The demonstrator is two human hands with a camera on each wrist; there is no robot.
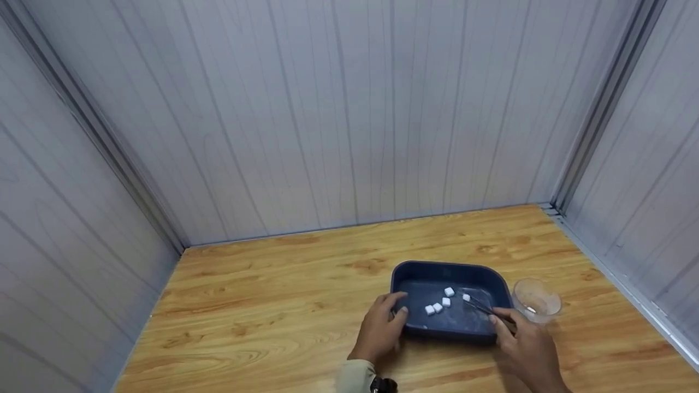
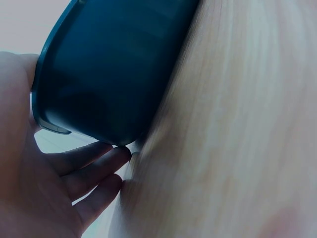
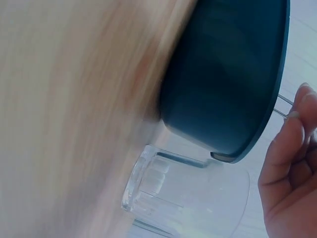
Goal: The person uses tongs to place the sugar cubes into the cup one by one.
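A dark blue tray [image 1: 450, 332] holds several small white cubes [image 1: 446, 302]. My left hand [image 1: 380, 326] grips the tray's left end, thumb over the rim; in the left wrist view its other fingers [image 2: 96, 171] lie against the outer wall, low near the table. My right hand [image 1: 525, 344] pinches metal tweezers [image 1: 480, 307] over the tray's right side. Their tips are at one white cube [image 1: 466, 297], apart from the others; whether it is lifted I cannot tell. In the right wrist view the tray wall hides the tweezer tips.
A clear glass cup [image 1: 538, 300] stands upright just right of the tray, close to my right hand. The wood-grain table [image 1: 262, 305] meets a pale panelled wall [image 1: 349, 120] at the back, with further panels at left and right.
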